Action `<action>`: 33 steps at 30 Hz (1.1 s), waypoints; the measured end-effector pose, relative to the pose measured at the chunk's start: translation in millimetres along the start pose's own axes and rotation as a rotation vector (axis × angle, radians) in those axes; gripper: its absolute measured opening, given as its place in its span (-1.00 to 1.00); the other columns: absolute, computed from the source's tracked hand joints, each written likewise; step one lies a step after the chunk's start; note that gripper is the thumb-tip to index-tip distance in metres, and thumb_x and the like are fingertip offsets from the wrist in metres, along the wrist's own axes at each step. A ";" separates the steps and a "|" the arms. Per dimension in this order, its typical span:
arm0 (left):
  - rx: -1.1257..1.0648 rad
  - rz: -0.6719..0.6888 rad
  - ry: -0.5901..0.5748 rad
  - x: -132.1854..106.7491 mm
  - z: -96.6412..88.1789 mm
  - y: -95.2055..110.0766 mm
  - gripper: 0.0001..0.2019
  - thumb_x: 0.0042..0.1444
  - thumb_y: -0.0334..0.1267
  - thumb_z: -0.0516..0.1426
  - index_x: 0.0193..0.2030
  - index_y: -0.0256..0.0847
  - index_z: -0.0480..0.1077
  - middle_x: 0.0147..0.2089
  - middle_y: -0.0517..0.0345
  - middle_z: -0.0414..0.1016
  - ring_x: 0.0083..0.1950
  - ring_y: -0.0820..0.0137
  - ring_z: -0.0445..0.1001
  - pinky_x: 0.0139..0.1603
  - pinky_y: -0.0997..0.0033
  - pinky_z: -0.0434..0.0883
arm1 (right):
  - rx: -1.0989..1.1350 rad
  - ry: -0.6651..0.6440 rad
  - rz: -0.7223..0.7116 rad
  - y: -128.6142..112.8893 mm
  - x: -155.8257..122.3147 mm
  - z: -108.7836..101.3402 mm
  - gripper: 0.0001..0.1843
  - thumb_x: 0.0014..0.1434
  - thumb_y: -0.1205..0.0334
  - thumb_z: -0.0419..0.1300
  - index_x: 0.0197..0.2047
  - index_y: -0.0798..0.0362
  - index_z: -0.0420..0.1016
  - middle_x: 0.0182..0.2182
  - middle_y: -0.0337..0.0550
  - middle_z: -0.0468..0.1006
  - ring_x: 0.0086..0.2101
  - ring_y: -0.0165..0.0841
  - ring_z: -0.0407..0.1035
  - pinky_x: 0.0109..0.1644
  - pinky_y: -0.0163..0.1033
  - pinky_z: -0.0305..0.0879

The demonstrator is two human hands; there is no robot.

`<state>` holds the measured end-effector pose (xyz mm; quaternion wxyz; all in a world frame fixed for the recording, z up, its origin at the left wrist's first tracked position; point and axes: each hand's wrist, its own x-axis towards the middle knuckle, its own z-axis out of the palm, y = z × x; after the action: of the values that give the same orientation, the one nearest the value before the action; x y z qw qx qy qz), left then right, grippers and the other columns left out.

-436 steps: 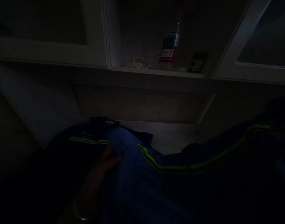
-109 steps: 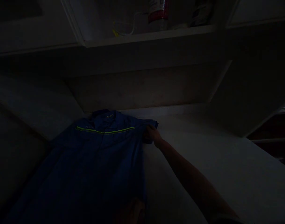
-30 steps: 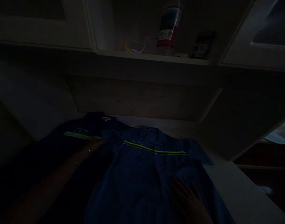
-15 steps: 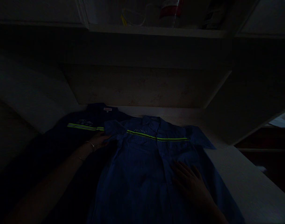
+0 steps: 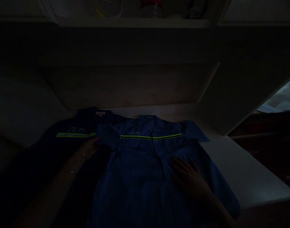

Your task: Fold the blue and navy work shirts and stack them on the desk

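A blue short-sleeved work shirt lies spread front up, with a yellow-green reflective stripe across its chest. At its left sleeve edge is my left hand, its fingers closed on the cuff; the fingertips are dim. My right hand rests flat on the shirt's front beside the button line, fingers stretched out and holding nothing. A darker navy work jacket with a wider reflective stripe lies to the left, partly under the shirt. My left forearm crosses over it.
Both garments lie on a white surface whose edge runs down the right side. A panel stands behind them. Overhead, a shelf holds a red-topped container. Papers lie at the far right. The light is very dim.
The view has shifted, so the garments and hands appear a little farther left. Both hands keep their places on the shirt, which has not visibly moved.
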<state>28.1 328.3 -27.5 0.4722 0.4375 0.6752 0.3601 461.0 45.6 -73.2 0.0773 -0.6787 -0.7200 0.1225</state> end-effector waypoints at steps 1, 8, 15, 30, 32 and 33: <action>-0.053 0.006 -0.005 -3.2 4.0 7.1 -0.82 -0.02 -0.28 0.17 -0.22 -0.16 0.43 -0.15 0.08 0.60 -0.21 0.36 0.57 -0.25 0.40 0.53 | 0.002 0.001 0.000 -0.1 0.1 -0.1 -0.44 0.31 -0.21 -0.09 0.35 -0.40 0.08 0.37 -0.31 0.05 0.34 -0.09 -0.07 0.34 0.40 -0.40; -0.219 0.440 -0.290 -51.7 56.6 53.5 -0.39 -0.17 -0.18 0.30 0.12 -0.14 0.43 -0.02 0.16 0.57 0.03 0.21 0.49 0.07 0.28 0.41 | 0.041 0.013 0.001 -1.3 -0.2 -1.2 -0.44 0.31 -0.20 -0.06 0.34 -0.39 0.10 0.36 -0.28 0.08 0.33 -0.08 -0.05 0.33 0.41 -0.40; 0.390 0.652 -0.689 -72.2 118.0 55.6 -0.46 0.13 0.11 0.09 0.13 -0.19 0.43 -0.16 0.06 0.56 -0.16 0.25 0.50 -0.09 0.28 0.43 | 0.069 -0.034 0.019 -6.5 0.5 -10.7 -0.43 0.31 -0.23 -0.12 0.35 -0.39 0.10 0.38 -0.30 0.04 0.34 -0.08 -0.10 0.33 0.41 -0.43; 1.080 1.039 -0.149 -39.7 173.2 -19.9 -0.39 0.22 0.17 -0.11 0.32 -0.03 0.24 0.43 0.01 0.12 0.43 0.03 0.03 0.40 -0.11 -0.22 | 1.093 0.752 0.775 99.9 21.2 -52.2 -0.55 0.20 -0.06 0.11 0.01 0.06 0.47 -0.07 0.00 0.56 -0.16 -0.22 0.48 -0.12 -0.14 0.45; 1.073 1.051 -0.143 -38.7 173.5 -18.4 -0.39 0.22 0.17 -0.12 0.31 -0.04 0.26 0.42 -0.01 0.15 0.41 0.03 0.06 0.39 -0.12 -0.18 | 1.062 0.808 0.843 134.0 32.3 -69.5 -0.70 0.16 0.09 0.17 -0.12 0.08 0.51 -0.23 -0.01 0.57 -0.28 -0.26 0.48 -0.23 -0.19 0.45; 1.067 1.058 -0.138 -38.7 173.6 -17.6 -0.39 0.22 0.17 -0.12 0.30 -0.05 0.28 0.41 -0.01 0.16 0.40 0.03 0.08 0.38 -0.13 -0.16 | 1.046 0.787 0.833 146.4 38.6 -76.5 -0.78 0.11 0.16 0.23 -0.19 0.09 0.52 -0.30 -0.03 0.56 -0.31 -0.27 0.47 -0.26 -0.21 0.43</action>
<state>195.8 298.7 -82.0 0.0015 0.8942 0.4269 0.1346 619.9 96.7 -43.2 0.5851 -0.7622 -0.1739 0.2154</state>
